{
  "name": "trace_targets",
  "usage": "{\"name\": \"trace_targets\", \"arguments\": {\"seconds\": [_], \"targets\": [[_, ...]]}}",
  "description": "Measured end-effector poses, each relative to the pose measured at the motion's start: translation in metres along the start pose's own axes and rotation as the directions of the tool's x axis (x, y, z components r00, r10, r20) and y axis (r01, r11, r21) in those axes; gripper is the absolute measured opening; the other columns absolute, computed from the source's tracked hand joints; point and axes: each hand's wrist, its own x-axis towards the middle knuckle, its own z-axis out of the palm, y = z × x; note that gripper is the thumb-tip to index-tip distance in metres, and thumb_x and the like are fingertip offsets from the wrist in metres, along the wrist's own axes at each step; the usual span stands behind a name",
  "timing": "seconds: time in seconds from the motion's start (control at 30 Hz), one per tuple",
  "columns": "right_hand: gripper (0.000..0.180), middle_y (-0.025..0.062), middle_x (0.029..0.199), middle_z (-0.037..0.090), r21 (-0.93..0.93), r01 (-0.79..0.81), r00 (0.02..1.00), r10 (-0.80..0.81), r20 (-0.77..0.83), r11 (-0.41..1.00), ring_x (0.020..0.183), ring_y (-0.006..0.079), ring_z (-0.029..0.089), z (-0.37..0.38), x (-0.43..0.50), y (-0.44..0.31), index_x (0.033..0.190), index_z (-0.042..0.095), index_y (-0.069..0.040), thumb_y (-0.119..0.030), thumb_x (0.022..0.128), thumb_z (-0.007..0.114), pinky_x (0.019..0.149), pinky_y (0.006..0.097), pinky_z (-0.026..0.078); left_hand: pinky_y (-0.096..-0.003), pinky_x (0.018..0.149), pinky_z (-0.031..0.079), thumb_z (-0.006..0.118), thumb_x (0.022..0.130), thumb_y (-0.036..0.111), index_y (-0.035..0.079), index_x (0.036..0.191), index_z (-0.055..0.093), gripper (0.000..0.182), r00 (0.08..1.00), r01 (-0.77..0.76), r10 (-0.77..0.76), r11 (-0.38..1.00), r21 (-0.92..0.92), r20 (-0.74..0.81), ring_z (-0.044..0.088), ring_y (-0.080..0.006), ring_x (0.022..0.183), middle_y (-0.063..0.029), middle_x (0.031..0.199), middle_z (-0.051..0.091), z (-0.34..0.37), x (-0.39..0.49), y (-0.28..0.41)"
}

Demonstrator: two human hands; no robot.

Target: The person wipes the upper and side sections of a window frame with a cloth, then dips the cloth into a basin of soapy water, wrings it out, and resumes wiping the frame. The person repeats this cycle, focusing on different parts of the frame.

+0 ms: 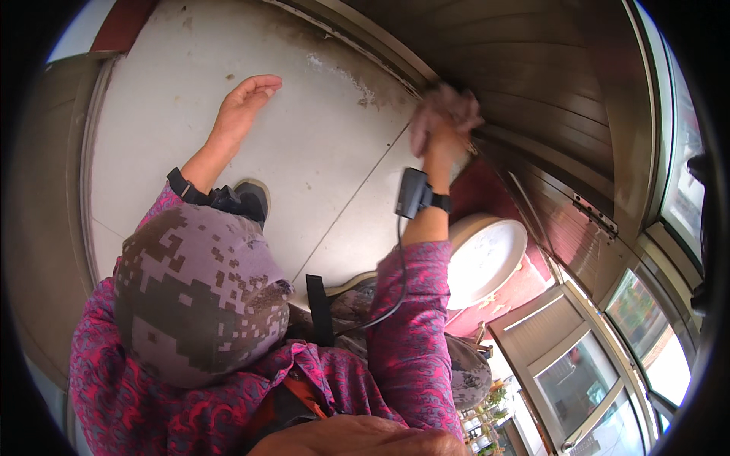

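Observation:
My right hand is shut on a crumpled pinkish-brown cloth, blurred by motion. The cloth is at the lower edge of a brown ribbed door panel; whether it touches the panel I cannot tell. A dark device is strapped to my right wrist, with a cable running along the sleeve. My left hand hangs over the pale floor tiles, holding nothing, its fingers loosely curved. Below my right forearm stands a round white basin, partly covered by the arm; its contents are unclear.
My camouflage-clad knee fills the lower left, above a dark shoe. Dark stains line the floor by the door sill. A metal hinge sits on the right frame. A glazed door leaf and potted plants lie lower right.

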Motion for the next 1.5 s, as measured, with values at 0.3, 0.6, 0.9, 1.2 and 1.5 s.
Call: {"name": "trace_targets", "arguments": {"seconds": [0.3, 0.6, 0.9, 1.2, 1.5], "targets": [[0.054, 0.0173, 0.104, 0.071, 0.13, -0.348, 0.896, 0.289, 0.337, 0.928, 0.097, 0.0233, 0.069, 0.039, 0.008, -0.011, 0.119, 0.063, 0.002, -0.035, 0.081, 0.075, 0.085, 0.035, 0.052, -0.0288, 0.105, 0.042, 0.063, 0.099, 0.017, 0.005, 0.135, 0.058, 0.039, 0.975, 0.006, -0.003, 1.0, -0.012, 0.22, 0.058, -0.0151, 0.121, -0.0053, 0.136, 0.061, 0.009, 0.002, 0.004], [0.078, 0.011, 0.14, 0.052, 0.459, -0.714, 0.59, 0.102, 0.801, 0.529, 0.126, 0.0241, 0.051, 0.055, -0.074, -0.139, 0.142, 0.046, -0.001, -0.062, 0.094, 0.057, 0.104, 0.0426, 0.043, -0.039, 0.115, 0.036, 0.088, 0.073, 0.042, -0.007, 0.156, 0.015, 0.121, 0.913, -0.24, 0.238, 0.97, -0.036, 0.331, 0.037, -0.0323, 0.144, -0.0284, 0.153, 0.037, 0.063, 0.024, 0.028], [0.09, 0.0128, 0.162, 0.026, 0.419, -0.564, 0.667, 0.094, 0.739, 0.712, 0.146, 0.0348, 0.031, 0.007, -0.087, -0.163, 0.157, 0.027, -0.006, -0.068, 0.096, 0.049, 0.113, 0.0556, 0.034, -0.0407, 0.089, 0.054, 0.079, 0.073, 0.024, 0.019, 0.134, 0.061, 0.064, 0.869, -0.492, 0.457, 0.756, 0.432, 0.188, 0.063, -0.0335, 0.109, -0.0116, 0.122, 0.061, 0.087, 0.056, 0.067], [0.06, 0.0144, 0.155, 0.042, 0.443, -0.582, 0.72, 0.179, 0.671, 0.682, 0.137, 0.0312, 0.047, -0.027, -0.09, -0.136, 0.148, 0.042, 0.002, -0.032, 0.101, 0.06, 0.111, 0.0463, 0.041, -0.0402, 0.087, 0.054, 0.062, 0.089, 0.024, 0.029, 0.133, 0.059, 0.045, 0.779, -0.377, 0.537, -0.012, 0.926, 0.324, 0.06, -0.025, 0.118, 0.0002, 0.128, 0.06, -0.025, 0.168, 0.061], [0.053, 0.0146, 0.151, 0.047, 0.457, -0.579, 0.736, 0.191, 0.649, 0.675, 0.133, 0.0301, 0.052, -0.032, -0.093, -0.132, 0.145, 0.047, 0.001, -0.028, 0.101, 0.059, 0.108, 0.0429, 0.044, -0.0431, 0.075, 0.057, 0.065, 0.087, 0.03, 0.013, 0.107, 0.07, 0.026, 0.686, -0.005, 0.581, 0.606, 0.796, -0.438, 0.069, -0.0315, 0.099, -0.0099, 0.105, 0.072, -0.217, 0.243, 0.104]]}}
